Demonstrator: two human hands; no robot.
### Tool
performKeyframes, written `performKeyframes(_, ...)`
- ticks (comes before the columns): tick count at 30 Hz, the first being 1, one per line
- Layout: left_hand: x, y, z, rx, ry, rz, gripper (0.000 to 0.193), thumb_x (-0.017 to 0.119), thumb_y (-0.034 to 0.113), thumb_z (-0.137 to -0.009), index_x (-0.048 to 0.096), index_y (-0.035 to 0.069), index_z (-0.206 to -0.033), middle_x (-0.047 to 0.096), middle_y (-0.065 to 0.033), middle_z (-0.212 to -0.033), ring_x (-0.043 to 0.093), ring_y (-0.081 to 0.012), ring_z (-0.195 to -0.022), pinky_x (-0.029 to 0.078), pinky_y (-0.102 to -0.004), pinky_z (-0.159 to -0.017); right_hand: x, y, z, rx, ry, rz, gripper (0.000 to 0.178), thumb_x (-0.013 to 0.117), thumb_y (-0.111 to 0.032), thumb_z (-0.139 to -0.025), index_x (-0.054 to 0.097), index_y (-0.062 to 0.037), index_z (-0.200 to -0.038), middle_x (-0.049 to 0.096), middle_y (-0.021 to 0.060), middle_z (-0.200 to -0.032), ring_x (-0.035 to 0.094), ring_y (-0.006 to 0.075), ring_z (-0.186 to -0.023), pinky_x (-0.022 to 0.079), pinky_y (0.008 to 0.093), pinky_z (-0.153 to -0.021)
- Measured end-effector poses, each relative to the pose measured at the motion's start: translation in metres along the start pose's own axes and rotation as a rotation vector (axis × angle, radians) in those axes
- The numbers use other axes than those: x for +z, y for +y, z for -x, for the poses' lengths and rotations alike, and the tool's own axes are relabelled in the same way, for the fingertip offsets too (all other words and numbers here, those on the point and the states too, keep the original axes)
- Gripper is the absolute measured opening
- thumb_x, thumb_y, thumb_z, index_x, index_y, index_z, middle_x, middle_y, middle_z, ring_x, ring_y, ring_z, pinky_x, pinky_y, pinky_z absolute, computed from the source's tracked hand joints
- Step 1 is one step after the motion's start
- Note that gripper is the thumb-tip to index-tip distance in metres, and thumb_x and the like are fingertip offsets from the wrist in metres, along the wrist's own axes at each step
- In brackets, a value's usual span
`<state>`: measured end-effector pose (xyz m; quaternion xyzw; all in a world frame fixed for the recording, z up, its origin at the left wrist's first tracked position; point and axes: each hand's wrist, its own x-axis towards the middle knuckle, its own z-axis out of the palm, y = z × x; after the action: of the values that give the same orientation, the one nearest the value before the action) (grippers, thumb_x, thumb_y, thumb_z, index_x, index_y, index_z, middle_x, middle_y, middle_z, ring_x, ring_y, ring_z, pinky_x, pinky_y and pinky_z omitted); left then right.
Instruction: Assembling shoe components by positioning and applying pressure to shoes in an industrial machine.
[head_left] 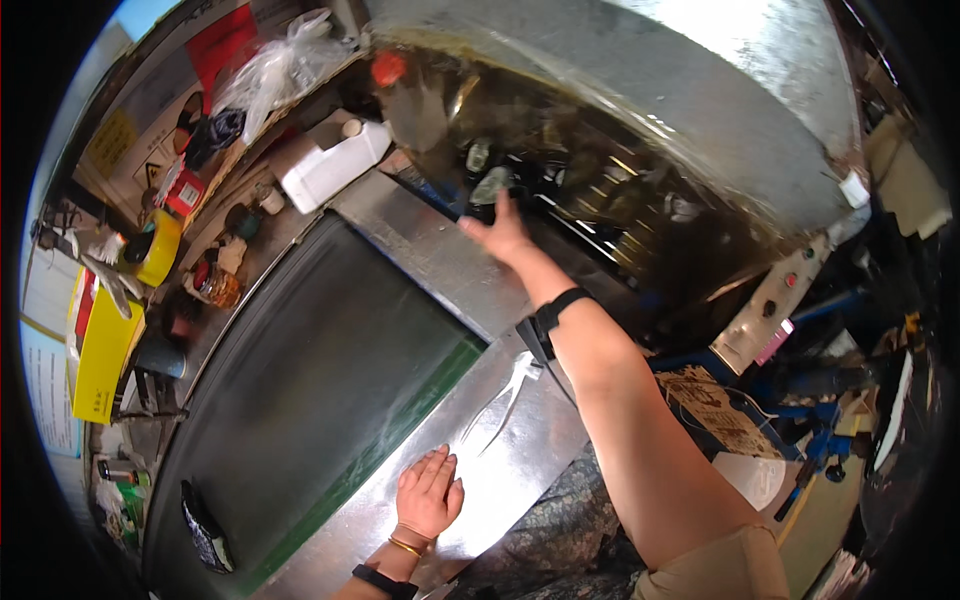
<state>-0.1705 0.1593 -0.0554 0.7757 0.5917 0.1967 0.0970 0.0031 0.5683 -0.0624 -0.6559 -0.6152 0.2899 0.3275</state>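
Left hand (428, 497): open, palm flat on the shiny steel table edge (520, 440), fingers spread, gripping nothing; gold bangle and black wristband at the wrist. Right hand (500, 232): arm stretched forward into the dark opening under the curved metal hood (720, 110), fingers extended and open, reaching toward a pale greenish object (490, 185) just beyond the fingertips; contact cannot be told. Black strap on that wrist. Dark green belt (320, 370): runs left of the steel edge, a black patterned item (205, 528) lying at its near end. White plastic canister (335, 165) beyond the belt; yellow box (100, 355) far left.
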Motion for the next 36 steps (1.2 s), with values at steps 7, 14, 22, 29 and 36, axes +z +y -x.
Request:
performKeyframes(7, 0.011, 0.004, 0.007, 0.068, 0.070, 0.107, 0.036, 0.060, 0.010, -0.081, 0.063, -0.005, -0.114, 0.059, -0.0226, -0.127, 0.054, -0.0395, -0.114, 0.040, -0.0463, -0.101, -0.179, 0.044, 0.214, -0.215, -0.342, -0.252, 0.041, 0.073, -0.021, -0.087, 0.063, -0.0035, -0.123, 0.058, 0.0178, -0.134, 0.056, 0.0266, -0.125, 0.046, 0.0358, -0.101)
performKeyframes(14, 0.018, 0.001, 0.019, 0.208, 0.093, 0.045, 0.037, 0.052, 0.012, -0.088, 0.060, -0.007, -0.118, 0.055, -0.0232, -0.132, 0.048, -0.0412, -0.121, 0.035, -0.0483, -0.106, -0.485, 0.082, 0.405, -0.125, 0.437, 0.147, 0.019, 0.068, -0.013, -0.086, 0.072, -0.0074, -0.104, 0.068, 0.0098, -0.077, 0.066, 0.0149, -0.075, 0.053, 0.0317, -0.070)
performKeyframes(22, 0.032, 0.050, 0.019, -0.089, 0.203, 0.437, 0.038, 0.058, 0.001, -0.085, 0.058, -0.005, -0.123, 0.058, -0.0201, -0.128, 0.054, -0.0323, -0.116, 0.042, -0.0405, -0.102, -0.641, 0.158, 0.482, 0.455, 0.874, 0.780, 0.088, 0.082, -0.036, -0.065, 0.046, -0.0211, -0.143, 0.041, 0.0239, -0.144, 0.050, 0.0401, -0.122, 0.046, 0.0451, -0.098)
performKeyframes(29, 0.007, 0.222, 0.024, 0.022, -0.248, 1.139, 0.022, 0.062, 0.001, -0.094, 0.065, -0.003, -0.115, 0.065, -0.0115, -0.119, 0.060, -0.0160, -0.107, 0.049, -0.0261, -0.091, -0.533, 0.135, 0.511, -0.124, 1.115, 0.504, 0.076, 0.078, -0.020, -0.067, 0.049, -0.0120, -0.137, 0.041, 0.0256, -0.142, 0.045, 0.0420, -0.129, 0.040, 0.0448, -0.106)
performKeyframes(36, -0.035, 0.281, -0.021, -0.370, -0.432, 1.843, 0.088, 0.032, 0.077, -0.090, 0.045, 0.006, -0.140, 0.058, -0.0152, -0.127, 0.059, -0.0298, -0.113, 0.048, -0.0447, -0.097, -0.352, 0.041, 0.556, -0.495, 0.143, -0.155, 0.111, 0.075, -0.056, -0.078, 0.015, 0.0023, -0.151, 0.021, 0.0271, -0.155, 0.030, 0.0406, -0.142, 0.028, 0.0466, -0.115)
